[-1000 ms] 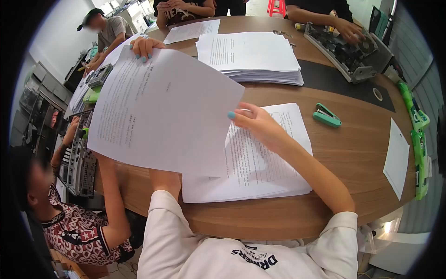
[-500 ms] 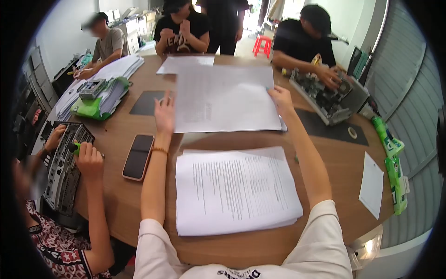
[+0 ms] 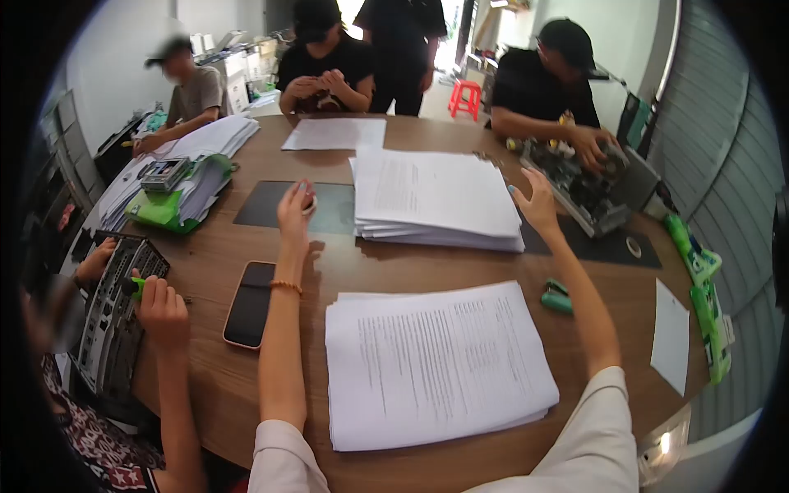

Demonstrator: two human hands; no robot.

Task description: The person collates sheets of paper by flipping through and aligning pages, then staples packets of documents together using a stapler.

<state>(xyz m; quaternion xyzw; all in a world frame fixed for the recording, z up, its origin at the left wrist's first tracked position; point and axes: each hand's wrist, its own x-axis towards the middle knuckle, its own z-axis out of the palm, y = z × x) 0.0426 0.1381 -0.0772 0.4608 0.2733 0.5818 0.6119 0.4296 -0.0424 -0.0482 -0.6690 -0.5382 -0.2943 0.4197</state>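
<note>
My left hand [image 3: 294, 215] is raised over the dark mat [image 3: 261, 202], left of the far stack of papers [image 3: 440, 197], fingers loosely curled and holding nothing visible. A small ring-shaped roll [image 3: 310, 205] shows beside its fingers. My right hand [image 3: 538, 204] is off the far stack's right edge, its thumb and fingers apart and empty. The far stack lies slightly uneven, printed side up. Closer to me, between my forearms, rests a second stack of printed sheets [image 3: 440, 370]. A green stapler [image 3: 557, 297] is by my right forearm.
A phone [image 3: 249, 306] lies left of my left forearm. At the left a person's hand [image 3: 162, 311] works on a metal device [image 3: 115, 304]. Across the table, a person's hand [image 3: 590, 148] touches an opened machine [image 3: 588, 185]. A loose sheet [image 3: 335, 134] lies at the back.
The sheets that both my hands held are now on the far stack, let go. My hands have moved apart from the paper, and the green stapler shows more fully.
</note>
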